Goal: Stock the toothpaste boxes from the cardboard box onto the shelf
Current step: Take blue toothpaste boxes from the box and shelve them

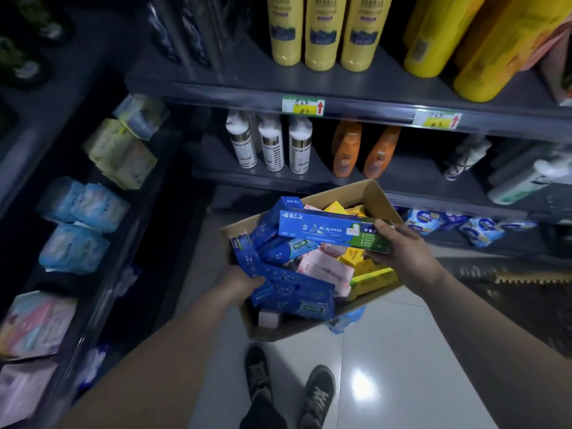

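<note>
An open cardboard box sits on the floor below me, filled with several blue, yellow and pink toothpaste boxes. My right hand grips the right end of a blue and green toothpaste box, held level just above the carton. My left hand reaches into the carton's left side, its fingers curled around a blue toothpaste box that still lies among the others. The dark grey shelf stands right behind the carton.
Yellow bottles line the upper shelf; white bottles and orange bottles stand one level down. Blue packets lie on the lowest shelf. A side rack on the left holds soft packs. My shoes stand on white tiles.
</note>
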